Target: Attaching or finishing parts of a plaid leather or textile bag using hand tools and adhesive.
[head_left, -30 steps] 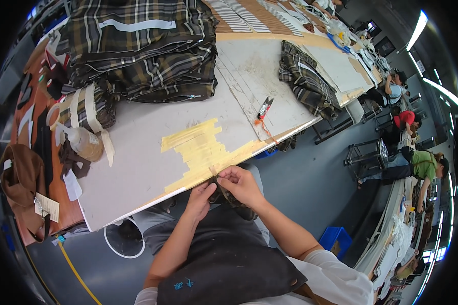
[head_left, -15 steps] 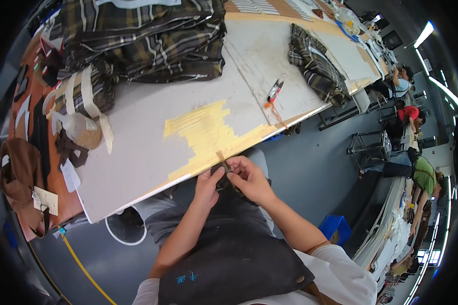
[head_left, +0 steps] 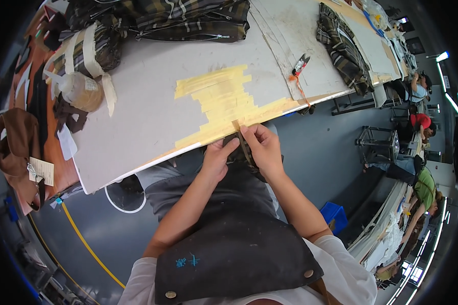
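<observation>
Dark plaid fabric (head_left: 237, 155) hangs at the table's front edge, over my lap. My left hand (head_left: 218, 158) pinches its left side, thumb on top. With thumb and fingertips pressed together, my right hand (head_left: 263, 147) grips the fabric's upper right edge. A narrow brown strip (head_left: 235, 125) sticks up between the hands over the table edge; whether it is joined to the fabric I cannot tell. Just beyond lies a patch of yellow tape (head_left: 221, 99) stuck to the white tabletop (head_left: 142, 96).
Stacked plaid garments (head_left: 188, 23) lie at the far left, near a plastic glue bottle (head_left: 84, 91). Red-handled snippers (head_left: 300, 65) with an orange cord and another plaid garment (head_left: 345, 48) are at the right. A blue bin (head_left: 334, 217) stands on the floor. Several people work farther right.
Both hands stay at the table edge, now farther apart, with more of the plaid fabric showing between them. The view has shifted, so the tabletop sits higher in the picture.
</observation>
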Tool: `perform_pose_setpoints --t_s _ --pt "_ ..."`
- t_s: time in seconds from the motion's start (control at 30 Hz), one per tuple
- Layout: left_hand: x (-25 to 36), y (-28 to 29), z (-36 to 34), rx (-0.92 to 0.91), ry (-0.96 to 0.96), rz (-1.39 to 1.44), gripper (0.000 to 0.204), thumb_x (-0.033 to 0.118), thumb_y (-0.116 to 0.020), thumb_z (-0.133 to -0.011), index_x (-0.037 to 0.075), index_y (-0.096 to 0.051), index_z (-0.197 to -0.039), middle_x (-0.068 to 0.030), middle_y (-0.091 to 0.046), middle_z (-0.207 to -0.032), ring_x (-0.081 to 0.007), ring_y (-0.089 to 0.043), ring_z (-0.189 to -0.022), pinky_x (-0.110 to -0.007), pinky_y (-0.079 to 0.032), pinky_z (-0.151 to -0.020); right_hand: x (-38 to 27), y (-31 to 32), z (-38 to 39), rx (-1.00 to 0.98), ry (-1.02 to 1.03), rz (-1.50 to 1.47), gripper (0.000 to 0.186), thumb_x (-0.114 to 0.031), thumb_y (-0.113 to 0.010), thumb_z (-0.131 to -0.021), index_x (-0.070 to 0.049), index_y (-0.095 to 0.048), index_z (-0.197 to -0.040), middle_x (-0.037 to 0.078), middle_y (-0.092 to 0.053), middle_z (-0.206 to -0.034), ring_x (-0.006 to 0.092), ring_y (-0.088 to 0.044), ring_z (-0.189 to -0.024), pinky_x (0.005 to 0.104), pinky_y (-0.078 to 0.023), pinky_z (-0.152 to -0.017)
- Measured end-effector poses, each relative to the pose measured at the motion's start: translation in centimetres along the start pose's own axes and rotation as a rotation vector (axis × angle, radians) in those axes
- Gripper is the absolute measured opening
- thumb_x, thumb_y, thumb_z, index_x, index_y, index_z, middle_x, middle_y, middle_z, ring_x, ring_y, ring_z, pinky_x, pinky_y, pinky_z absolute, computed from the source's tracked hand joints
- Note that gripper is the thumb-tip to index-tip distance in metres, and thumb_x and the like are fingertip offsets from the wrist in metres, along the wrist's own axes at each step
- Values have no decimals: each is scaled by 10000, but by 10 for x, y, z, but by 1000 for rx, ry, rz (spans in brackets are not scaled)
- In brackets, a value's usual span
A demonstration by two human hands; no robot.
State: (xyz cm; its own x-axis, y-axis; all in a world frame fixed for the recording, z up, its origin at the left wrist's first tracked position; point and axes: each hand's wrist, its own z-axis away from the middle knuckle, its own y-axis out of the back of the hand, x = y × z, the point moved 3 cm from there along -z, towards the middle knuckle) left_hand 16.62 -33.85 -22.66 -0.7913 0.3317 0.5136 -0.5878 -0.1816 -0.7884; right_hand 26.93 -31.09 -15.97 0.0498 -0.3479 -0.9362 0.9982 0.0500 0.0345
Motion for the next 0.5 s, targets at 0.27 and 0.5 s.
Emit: perform_pose_setpoints --t_s 0.27,0.5 --pt "-2 2 1 -9 5 -32 182 122 -605 -831 42 -615 -994 -30 -637 -938 -102 -578 -855 -260 -444 -780 -10 5 11 -185 -62 -256 95 -54 -623 -801 -24 -573 -875 -21 -561 -782 37 -495 -686 181 -395 -637" --pt "-4 2 0 22 -8 -7 203 100 -614 -822 49 -611 -1018 -21 -636 -948 -93 -575 -860 -249 -439 -784 -2 0 0 -59 -225 -230 75 -77 -625 -809 -18 -589 -836 -13 -576 -751 41 -504 -685 176 -386 -624"
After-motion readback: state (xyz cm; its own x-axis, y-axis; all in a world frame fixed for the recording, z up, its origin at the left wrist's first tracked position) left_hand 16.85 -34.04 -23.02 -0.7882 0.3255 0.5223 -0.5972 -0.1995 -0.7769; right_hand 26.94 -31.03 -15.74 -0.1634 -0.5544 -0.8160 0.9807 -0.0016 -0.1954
